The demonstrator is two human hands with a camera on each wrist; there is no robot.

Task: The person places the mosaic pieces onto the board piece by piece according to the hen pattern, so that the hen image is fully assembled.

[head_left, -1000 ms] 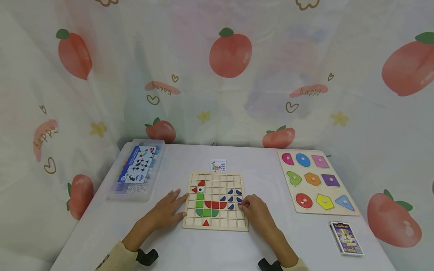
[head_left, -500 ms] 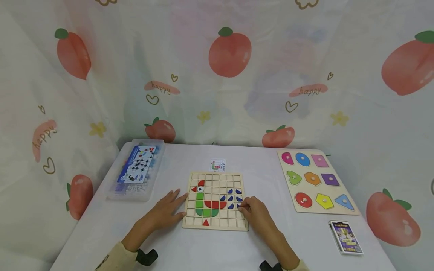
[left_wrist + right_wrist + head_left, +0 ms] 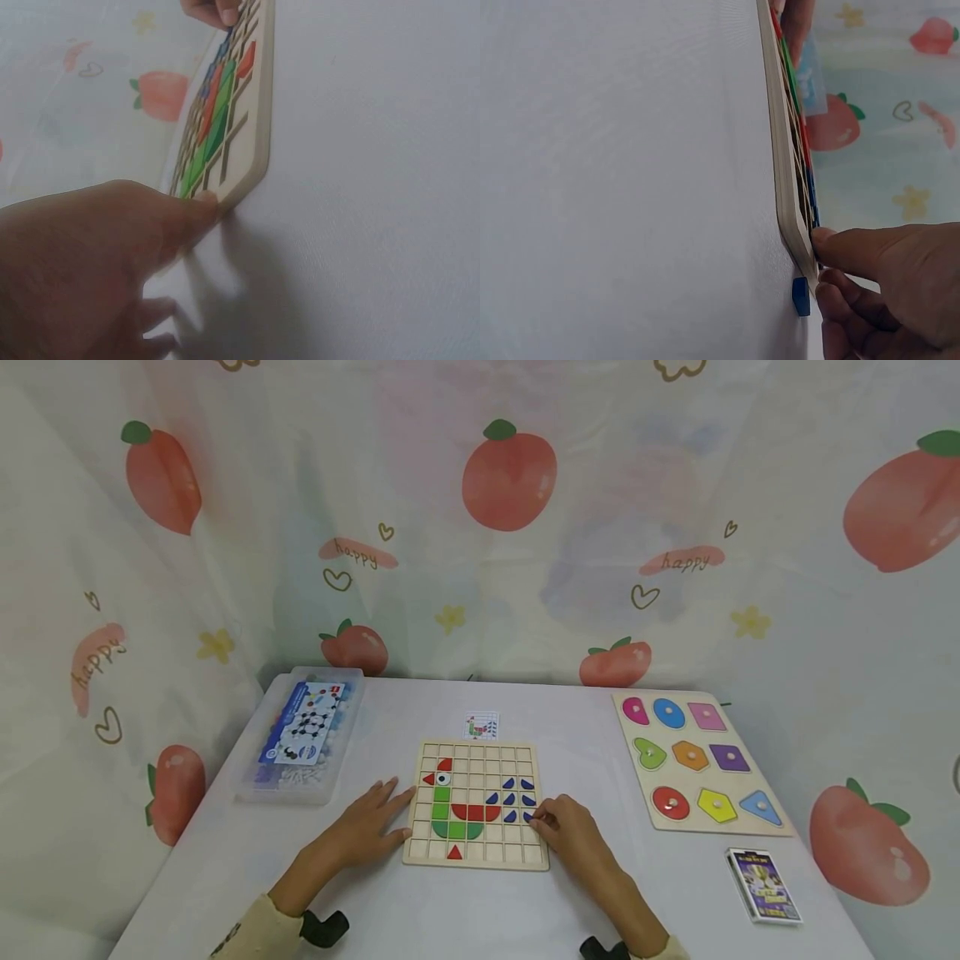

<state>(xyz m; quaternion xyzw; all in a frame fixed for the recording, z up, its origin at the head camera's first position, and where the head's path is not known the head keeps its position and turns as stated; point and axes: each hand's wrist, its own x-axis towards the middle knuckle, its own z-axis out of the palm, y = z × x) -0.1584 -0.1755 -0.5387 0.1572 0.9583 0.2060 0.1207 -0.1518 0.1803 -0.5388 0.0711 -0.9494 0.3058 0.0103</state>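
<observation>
A square wooden grid board (image 3: pixel 476 852) lies on the table, bearing red, green and blue flat pieces in a bird pattern. My left hand (image 3: pixel 367 828) spreads its fingers along the board's left edge; in the left wrist view the thumb (image 3: pixel 196 208) touches the rim. At the board's right edge, my right hand (image 3: pixel 568 831) has thumb and index finger together at a small blue piece (image 3: pixel 528 817) in the last column. Another blue block (image 3: pixel 801 296) shows beside the right fingertips in the right wrist view; whether these fingers hold it, I cannot tell.
A small pattern card (image 3: pixel 482 725) lies behind the board. To the left stands a clear plastic case (image 3: pixel 300 735) with a blue label. On the right are a shape puzzle board (image 3: pixel 705 764) and a card pack (image 3: pixel 763 885). A printed curtain hangs behind.
My right hand has shifted slightly down and to the right, and more of the blue piece at its fingertips shows. The left hand stays at the board's left edge.
</observation>
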